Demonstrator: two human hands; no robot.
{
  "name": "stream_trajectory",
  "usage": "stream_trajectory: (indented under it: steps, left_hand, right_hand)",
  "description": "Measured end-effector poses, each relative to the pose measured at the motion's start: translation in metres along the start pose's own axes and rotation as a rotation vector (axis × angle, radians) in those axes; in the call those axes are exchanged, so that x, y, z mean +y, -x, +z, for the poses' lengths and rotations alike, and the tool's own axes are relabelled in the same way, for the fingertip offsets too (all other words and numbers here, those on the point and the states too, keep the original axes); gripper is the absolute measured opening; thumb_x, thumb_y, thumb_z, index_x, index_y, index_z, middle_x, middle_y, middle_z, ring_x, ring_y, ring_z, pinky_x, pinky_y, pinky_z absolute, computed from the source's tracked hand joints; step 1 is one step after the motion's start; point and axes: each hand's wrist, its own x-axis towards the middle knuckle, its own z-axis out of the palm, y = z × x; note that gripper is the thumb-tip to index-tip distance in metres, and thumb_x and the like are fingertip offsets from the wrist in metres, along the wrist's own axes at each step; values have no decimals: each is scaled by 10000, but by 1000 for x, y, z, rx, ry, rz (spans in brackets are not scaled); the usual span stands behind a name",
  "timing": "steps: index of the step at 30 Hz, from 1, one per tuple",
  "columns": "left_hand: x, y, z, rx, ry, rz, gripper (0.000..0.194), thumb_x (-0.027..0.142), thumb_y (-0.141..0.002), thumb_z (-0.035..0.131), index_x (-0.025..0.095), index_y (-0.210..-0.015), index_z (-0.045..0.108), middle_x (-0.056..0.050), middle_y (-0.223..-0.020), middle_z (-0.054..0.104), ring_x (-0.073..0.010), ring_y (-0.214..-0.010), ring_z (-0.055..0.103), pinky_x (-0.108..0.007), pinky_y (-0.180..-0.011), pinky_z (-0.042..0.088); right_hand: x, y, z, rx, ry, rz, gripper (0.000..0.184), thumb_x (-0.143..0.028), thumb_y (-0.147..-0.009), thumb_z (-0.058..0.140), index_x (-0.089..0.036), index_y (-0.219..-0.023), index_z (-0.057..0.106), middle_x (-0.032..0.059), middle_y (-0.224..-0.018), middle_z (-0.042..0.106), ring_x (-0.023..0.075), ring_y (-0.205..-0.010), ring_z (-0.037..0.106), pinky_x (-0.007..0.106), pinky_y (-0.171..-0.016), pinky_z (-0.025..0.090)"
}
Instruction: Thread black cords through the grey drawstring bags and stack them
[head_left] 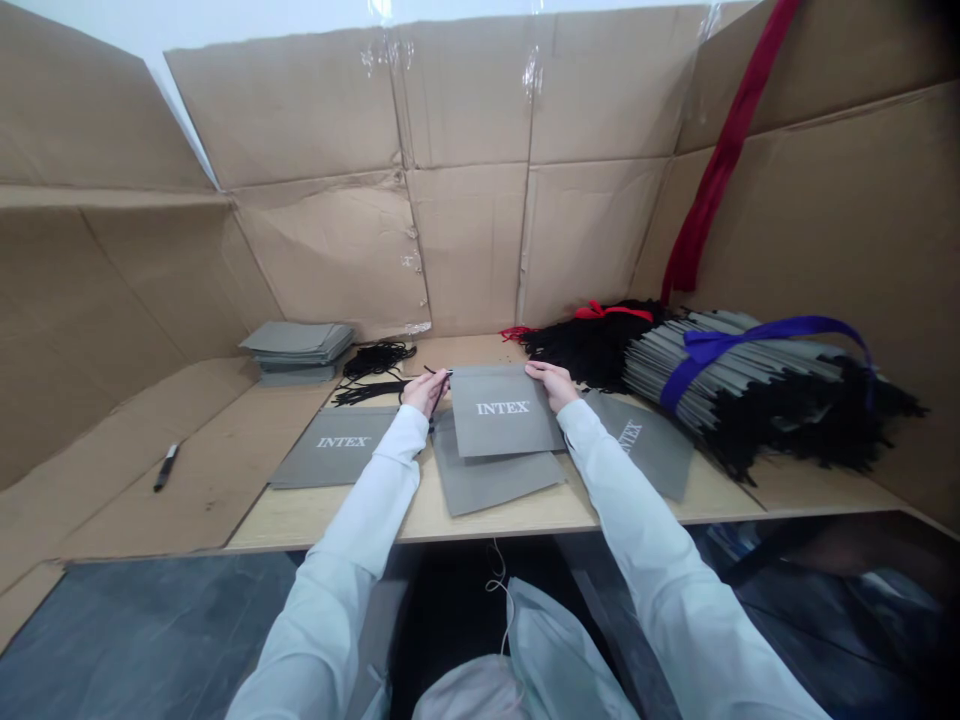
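Grey bag (495, 412) is lying flat near the table's (352, 525) back edge, pinned by the open right hand (551, 385) while the left hand (425, 392) is pinching a black cord (439, 383).

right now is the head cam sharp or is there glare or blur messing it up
head view: the white INTEX print on the grey bag reads sharp, no visible motion blur; light is soft and even, with slight glare on the clear tape; the wide lens bows the cardboard wall; the lower right corner falls dark
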Motion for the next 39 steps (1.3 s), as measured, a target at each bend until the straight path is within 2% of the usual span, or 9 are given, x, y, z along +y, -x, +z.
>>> stream_trajectory:
  steps: [3, 6, 10, 14, 21, 28, 35, 37, 39]
  left_hand:
    - [-1, 1, 0, 6, -64, 53, 161, 148, -508, 673, 96, -627, 578, -15, -590, 608, -71, -547, 553, -206, -623, 438]
    - [-3, 0, -2, -72, -40, 59, 176, 182, -498, 684, 106, -611, 574, -8, -573, 599, -77, -565, 559, -211, -629, 433]
    - [-4, 2, -3, -231, 93, -2, 188, 293, -612, 606, 143, -724, 584, -25, -711, 624, -115, -696, 582, -248, -674, 446]
    - [2, 8, 1, -266, 150, -57, 179, 292, -697, 513, 158, -798, 577, -32, -762, 625, -128, -762, 581, -258, -695, 457]
    - [13, 16, 5, -145, 102, -52, 146, 120, -689, 501, 166, -805, 575, -9, -779, 624, -79, -782, 572, -182, -762, 432]
    - [14, 13, -3, -226, -13, -84, 245, 206, -592, 619, 138, -824, 584, -51, -776, 628, -130, -728, 587, -269, -712, 460]
    - [13, 11, -1, -70, -297, 368, 412, 170, -360, 738, 107, -742, 598, -57, -777, 627, -123, -747, 563, -261, -759, 419]
    - [14, 10, -1, -48, -296, 335, 394, 188, -374, 736, 109, -736, 602, -51, -759, 626, -108, -706, 558, -239, -719, 424]
    - [16, 10, -3, -46, -229, 197, 350, 263, -456, 706, 118, -758, 606, -46, -736, 622, -86, -623, 547, -214, -631, 430]
  right_hand:
    - [2, 0, 0, -20, -14, 38, 259, -197, -485, 652, -156, -739, 623, 21, -713, 628, 131, -674, 562, 259, -634, 450]
    - [4, 3, 2, -145, -45, 123, 184, -180, -530, 633, -148, -710, 610, 31, -673, 628, 139, -639, 570, 276, -626, 464]
    - [5, 10, 8, -365, -130, 252, 108, -187, -615, 576, -143, -713, 590, 44, -641, 626, 143, -587, 570, 289, -616, 472]
    - [5, 14, 11, -429, -182, 301, 113, -183, -649, 546, -140, -748, 581, 52, -662, 633, 144, -585, 576, 289, -636, 471]
    - [3, 10, 9, -342, -144, 253, 93, -167, -635, 562, -148, -726, 567, 35, -635, 618, 139, -590, 572, 294, -639, 471]
    - [2, 7, 7, -243, -38, 143, 88, -183, -598, 603, -152, -677, 581, 38, -637, 617, 151, -630, 575, 305, -641, 474]
    - [-1, 8, 6, 7, -206, 167, 134, -88, -530, 635, -148, -648, 616, -4, -619, 617, 95, -586, 553, 225, -639, 458]
    - [-3, 8, 5, 8, -218, 160, 140, -85, -522, 640, -151, -644, 624, -4, -622, 621, 95, -587, 554, 223, -636, 456]
    - [-3, 8, 5, 4, -221, 157, 145, -84, -516, 643, -151, -643, 628, 1, -627, 624, 98, -590, 555, 224, -629, 457]
